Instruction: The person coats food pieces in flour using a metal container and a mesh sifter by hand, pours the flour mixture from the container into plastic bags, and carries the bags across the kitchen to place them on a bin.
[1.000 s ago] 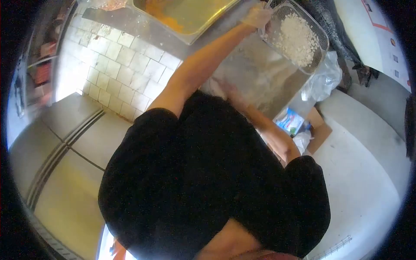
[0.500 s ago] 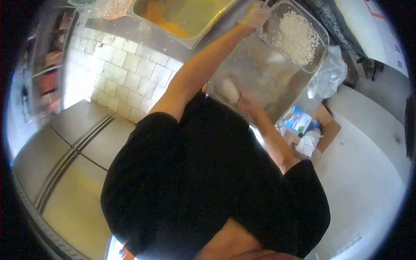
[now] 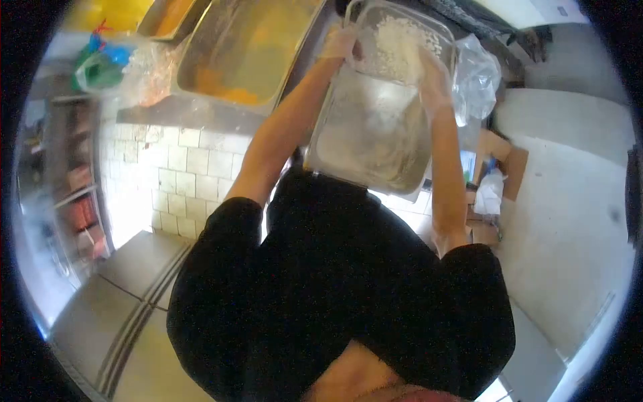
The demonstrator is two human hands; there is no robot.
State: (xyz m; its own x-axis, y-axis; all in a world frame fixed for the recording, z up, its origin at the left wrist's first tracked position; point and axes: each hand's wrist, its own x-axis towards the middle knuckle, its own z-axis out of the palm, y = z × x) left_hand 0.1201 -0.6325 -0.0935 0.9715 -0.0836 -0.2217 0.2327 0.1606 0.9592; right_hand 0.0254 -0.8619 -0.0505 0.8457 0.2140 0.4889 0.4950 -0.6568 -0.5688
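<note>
My left hand (image 3: 340, 44), in a thin clear glove, is closed on the left side of a wire basket (image 3: 450, 37), close to its handle end. White crumbly pieces (image 3: 402, 37) lie inside the basket. It rests over the far end of a metal tray (image 3: 321, 137) dusted with white powder. At the basket's near right side is my right hand (image 3: 435, 84), blurred, its fingers closed around a pale rounded thing (image 3: 410, 60) reaching in over the pieces. Blur hides what kind of thing it is.
Left of the tray stands a metal pan (image 3: 258, 53) with yellow-orange residue, and a smaller pan (image 3: 167, 19) behind it. Clear plastic bags (image 3: 477, 77) hang at the right. Below them sit a cardboard box (image 3: 516, 167) and a white bag (image 3: 490, 193).
My right hand has moved from the tray's near end up to the basket, carrying the pale thing. My left hand stays at the basket. The whole view has shifted.
</note>
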